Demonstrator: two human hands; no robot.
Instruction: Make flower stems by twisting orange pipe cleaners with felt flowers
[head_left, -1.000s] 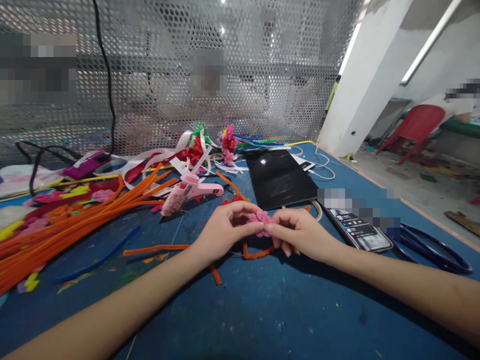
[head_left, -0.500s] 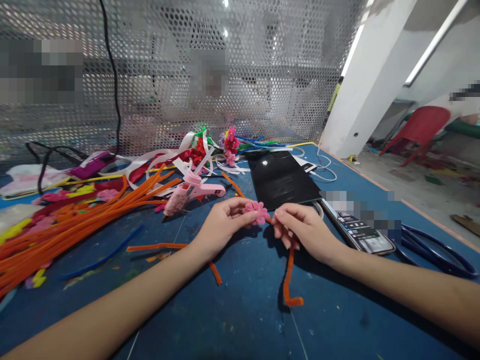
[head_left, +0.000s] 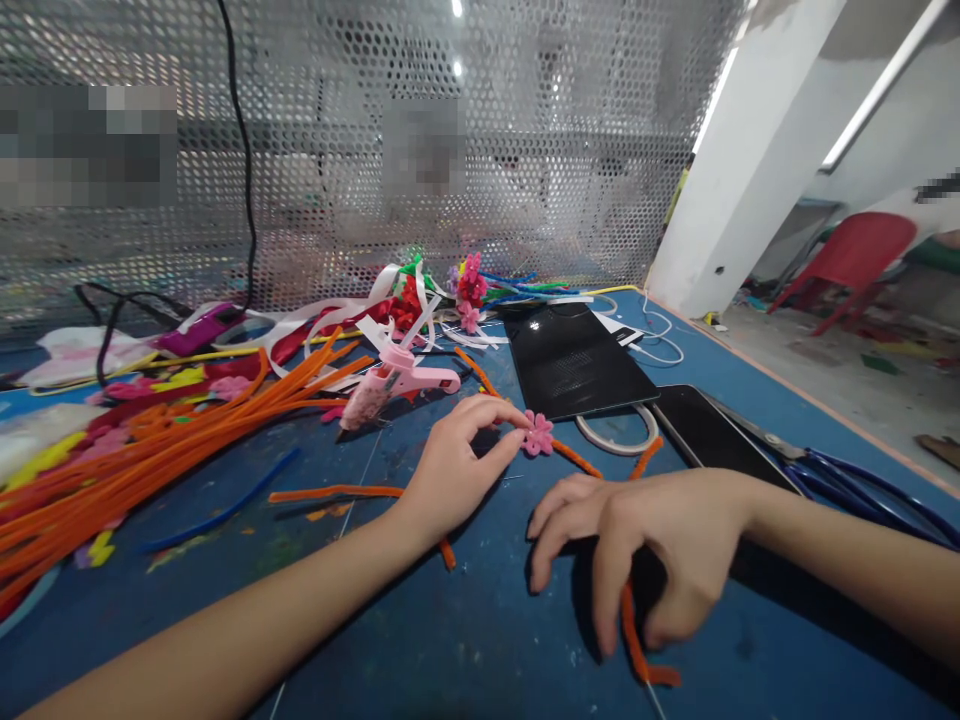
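Note:
Pinched between the thumb and index finger of my left hand point(head_left: 469, 460) is the edge of a pink flower point(head_left: 538, 434). An orange pipe cleaner point(head_left: 577, 459) runs from the flower toward the right. My right hand point(head_left: 645, 545) is spread low over the blue table, palm down, fingers apart. A bent orange piece point(head_left: 634, 640) passes beneath it, its lower end showing below the fingers. Another orange strip point(head_left: 337, 492) lies under my left wrist. The pink glue gun point(head_left: 386, 385) rests on its side to the left.
Orange pipe cleaners point(head_left: 187, 430) are heaped at left. A black tablet point(head_left: 574, 360), a tape roll point(head_left: 615, 435), a dark-screened phone point(head_left: 720, 435) and blue-handled scissors point(head_left: 862, 490) lie at right. Flowers point(head_left: 471, 292) and ribbons sit before a perforated metal screen point(head_left: 337, 180).
My right hand has left the flower's stem, moved down and right, and opened. The flower stays in my left hand's pinch. The phone screen has gone dark.

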